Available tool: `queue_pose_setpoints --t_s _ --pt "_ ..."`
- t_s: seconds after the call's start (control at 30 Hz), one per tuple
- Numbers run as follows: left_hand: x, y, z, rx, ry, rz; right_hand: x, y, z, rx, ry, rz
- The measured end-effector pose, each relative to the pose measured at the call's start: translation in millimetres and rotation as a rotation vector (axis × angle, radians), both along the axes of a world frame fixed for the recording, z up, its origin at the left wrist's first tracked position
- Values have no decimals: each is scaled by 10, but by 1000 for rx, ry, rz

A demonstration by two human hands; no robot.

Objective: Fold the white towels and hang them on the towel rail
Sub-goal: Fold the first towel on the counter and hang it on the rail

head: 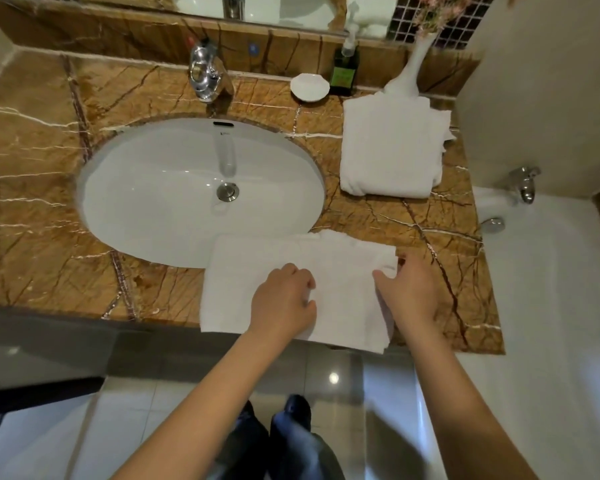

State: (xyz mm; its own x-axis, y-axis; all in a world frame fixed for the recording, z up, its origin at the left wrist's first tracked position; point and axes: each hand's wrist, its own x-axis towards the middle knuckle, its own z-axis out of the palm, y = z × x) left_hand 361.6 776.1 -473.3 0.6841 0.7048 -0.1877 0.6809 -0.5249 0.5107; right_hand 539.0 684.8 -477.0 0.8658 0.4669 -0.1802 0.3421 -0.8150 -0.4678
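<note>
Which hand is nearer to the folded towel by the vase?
Right. The right hand is straight below the folded towel in the picture; the left hand is further left on the near towel.

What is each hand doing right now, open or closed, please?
Left hand: fingers curled on the nearer white folded cloth towel; grip cannot be told.
Right hand: pinches that towel's right edge.

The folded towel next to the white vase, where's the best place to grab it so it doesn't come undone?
Folded towel: probably grip its near edge, coming from the front of the counter. That edge is a rounded fold holding the layers together; loose ends poke out on the right. The vase crowds the far edge.
</note>
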Motion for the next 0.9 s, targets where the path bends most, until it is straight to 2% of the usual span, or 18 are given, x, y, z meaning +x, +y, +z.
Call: queue_pose_setpoints --t_s 0.07,0.17,0.3,0.37,0.43,0.53,0.6,0.7,0.77,0.8,0.83,0.9 --pt "56 3 33 -35 -23 36 45 44 12 19 -104 135" --pt "146 -38 79 -106 -87 62 152 145 10 -49 -90 436" --pt "214 -93 82 -194 -127 80 232 231 131 -299 9 520" --pt "214 -79 111 -289 -195 138 220 259 279 -311 100 539" --pt "222 -54 224 -502 -304 245 137 294 459 -244 185 578" --pt "187 9 470 -980 -468 456 -234 394 725 -72 416 575" --pt "53 90 551 -1093 -515 528 -544 483 844 40 550 550" --pt "-343 315 594 -1067 -556 513 -899 616 992 165 719 480" --pt "-677 526 640 -1058 -532 466 -1063 706 992 345 840 339" --pt "-840 642 680 -1017 -492 435 -1162 746 957 427 802 286" --pt "-996 759 722 -936 -438 407 -1267 786 867 466 679 263" --pt "-1297 1023 785 -719 -321 398 -1507 836 593 415 406 324"
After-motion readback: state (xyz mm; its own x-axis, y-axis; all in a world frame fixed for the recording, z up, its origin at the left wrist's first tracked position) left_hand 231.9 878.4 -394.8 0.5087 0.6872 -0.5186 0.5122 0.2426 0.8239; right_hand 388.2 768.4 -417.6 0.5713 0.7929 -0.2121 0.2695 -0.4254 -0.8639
